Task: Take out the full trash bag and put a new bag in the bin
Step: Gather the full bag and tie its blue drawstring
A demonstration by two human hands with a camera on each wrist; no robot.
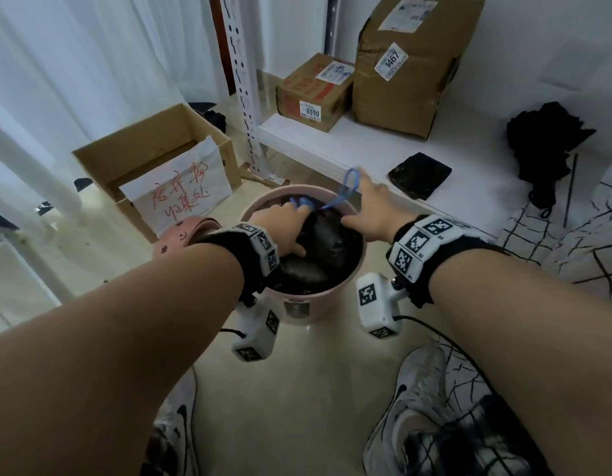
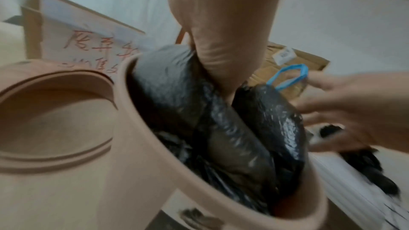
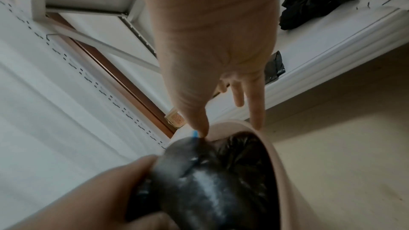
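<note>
round pink bin (image 1: 332,309), crinkly black bag (image 1: 327,240) | my left hand (image 1: 284,225) grips the bag top | right hand (image 1: 375,209) spread flat, blue loop (image 1: 349,183) at fingertips, hold unclear

Both hands (image 1: 287,225) over pink bin (image 1: 318,304)

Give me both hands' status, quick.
Left hand: grips the black trash bag.
Right hand: open, fingers straight by the blue drawstring.

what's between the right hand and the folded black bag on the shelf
Nothing: in the head view only bare white shelf separates the right hand from the folded black bag. The hand sits over the pink bin rim.
</note>
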